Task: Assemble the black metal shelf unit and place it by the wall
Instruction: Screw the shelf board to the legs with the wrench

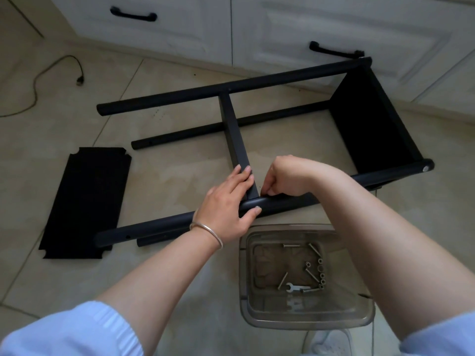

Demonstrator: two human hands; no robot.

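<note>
The black metal shelf frame (231,86) lies on its side on the tiled floor. A fitted shelf panel (370,119) closes its right end. A middle shelf (237,140) stands edge-on between the far post and the near post (288,201). My left hand (228,204) holds the joint, fingers along the shelf edge and thumb on the near post. My right hand (282,178) has its fingers curled tightly at the same joint, pinching something too small to make out. A loose black shelf panel (87,201) lies flat on the left.
A clear plastic tray (305,317) near my knees holds several bolts, nuts and a small wrench (295,288). White cabinet doors with black handles (334,51) run along the back. A black cable (59,70) trails on the floor at the far left.
</note>
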